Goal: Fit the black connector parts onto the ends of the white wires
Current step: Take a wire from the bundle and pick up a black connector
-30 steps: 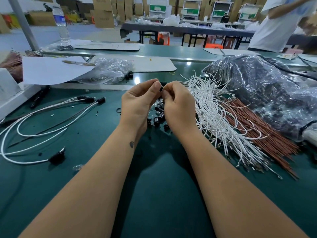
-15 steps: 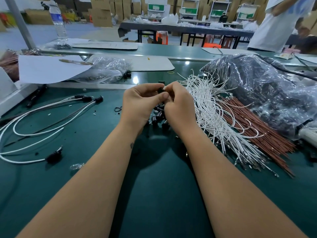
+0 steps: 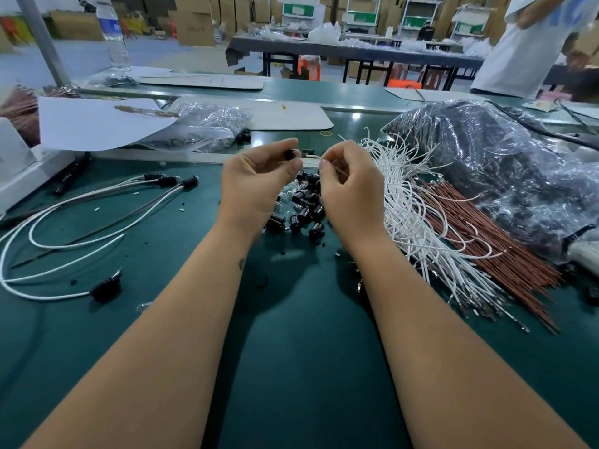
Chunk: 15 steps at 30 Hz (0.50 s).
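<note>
A: What's in hand?

B: A black connector part, pinched between thumb and fingertips of the left hand. Just to its right, the right hand pinches a white wire near its end, tip pointing at the connector. The two look just apart; whether the tip has entered, I cannot tell.

A: And the stock?

B: Loose black connectors lie heaped directly below and between the hands. The bundle of white wires fans out right of the right hand, with reddish-brown wires beyond it and a crinkled plastic bag farther right. Finished wires with connectors on lie well left of the left hand.

A: What might go wrong?

B: My guess: the wire's free end is short and limp, so a grip too far back could let it buckle instead of seating. A skewed approach might miss the opening. The small connector could also slip from the pinch and drop into the heap underneath.
</note>
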Available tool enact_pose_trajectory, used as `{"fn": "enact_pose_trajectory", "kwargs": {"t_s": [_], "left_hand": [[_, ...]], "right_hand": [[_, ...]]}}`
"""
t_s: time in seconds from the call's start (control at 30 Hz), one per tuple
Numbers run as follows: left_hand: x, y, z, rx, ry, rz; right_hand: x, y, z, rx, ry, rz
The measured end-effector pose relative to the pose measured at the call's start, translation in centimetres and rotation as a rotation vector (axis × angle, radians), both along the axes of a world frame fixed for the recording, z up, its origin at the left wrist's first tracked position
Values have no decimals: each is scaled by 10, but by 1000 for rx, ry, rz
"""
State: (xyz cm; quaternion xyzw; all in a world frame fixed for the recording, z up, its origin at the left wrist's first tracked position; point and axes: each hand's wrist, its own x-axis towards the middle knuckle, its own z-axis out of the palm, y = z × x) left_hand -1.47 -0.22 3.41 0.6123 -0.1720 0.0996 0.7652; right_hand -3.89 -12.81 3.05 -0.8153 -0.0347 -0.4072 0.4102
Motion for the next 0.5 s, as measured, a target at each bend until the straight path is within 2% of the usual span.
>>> {"fn": "enact_pose_trajectory", "kwargs": {"t_s": [0.17, 0.5], "left_hand": [[3, 5, 0, 23, 30, 35], [4, 6, -2, 99, -12, 44]], "right_hand": [[-2, -2, 5, 33, -72, -12], [-3, 0, 8, 19, -89, -3]]}}
